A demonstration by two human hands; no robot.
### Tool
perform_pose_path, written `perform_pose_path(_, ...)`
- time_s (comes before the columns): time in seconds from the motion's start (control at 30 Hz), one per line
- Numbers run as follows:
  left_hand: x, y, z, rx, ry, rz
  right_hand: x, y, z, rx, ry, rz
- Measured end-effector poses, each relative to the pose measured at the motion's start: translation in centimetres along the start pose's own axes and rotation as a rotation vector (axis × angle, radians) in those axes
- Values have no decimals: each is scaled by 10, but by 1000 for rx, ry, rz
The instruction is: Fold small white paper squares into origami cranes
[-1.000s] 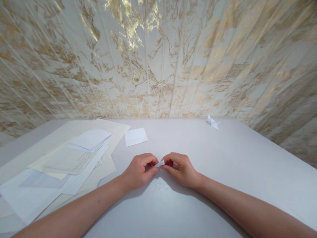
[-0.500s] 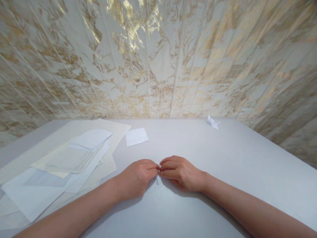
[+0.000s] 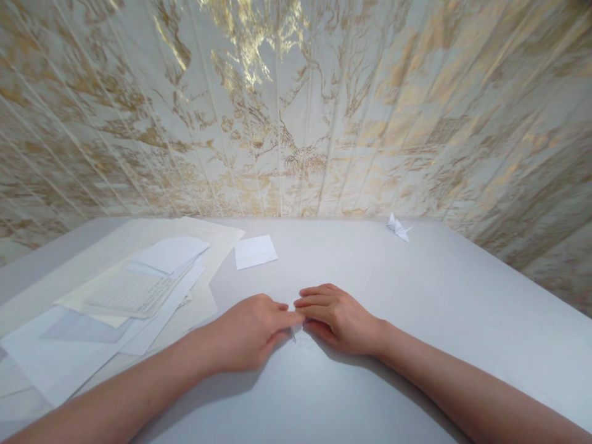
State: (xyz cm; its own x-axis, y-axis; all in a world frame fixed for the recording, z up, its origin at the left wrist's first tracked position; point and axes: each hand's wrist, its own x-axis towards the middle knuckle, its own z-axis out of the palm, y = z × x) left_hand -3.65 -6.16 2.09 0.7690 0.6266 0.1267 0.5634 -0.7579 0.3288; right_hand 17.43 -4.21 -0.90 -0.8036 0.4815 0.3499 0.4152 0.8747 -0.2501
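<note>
A small piece of folded white paper (image 3: 293,333) lies between my hands at the middle of the table, mostly covered by my fingers. My left hand (image 3: 256,333) is closed on its left side, index finger stretched across to the fingertips of the other hand. My right hand (image 3: 335,320) has its fingers together and curled down, closed on the right side of the paper. The shape of the folds is hidden. Farther back on the right rests a white folded-paper crane (image 3: 398,228). Behind my left hand lies a flat white square of paper (image 3: 256,253).
A loose pile of white and cream sheets (image 3: 39,364), with a lined, written page (image 3: 132,293) among them, spreads over the left of the white table (image 3: 462,290). A wall with a gold pattern (image 3: 296,123) rises along the back edge.
My left index finger has straightened and moved right, over to the right fingertips. The right hand has shifted only slightly. The view has tilted a little.
</note>
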Motion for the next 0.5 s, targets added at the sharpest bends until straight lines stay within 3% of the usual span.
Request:
perform_pose_path(0.1, 6, -12, 7, -71, 37, -97, 1, 1, 3, 3, 18, -16)
perform_pose_path(0.27, 10, -16, 17, -65, 88, -12, 2, 3, 6, -26, 64, -48)
perform_pose_path(0.5, 9, -17, 20, -48, 125, -50, 1, 4, 8, -55, 96, -66)
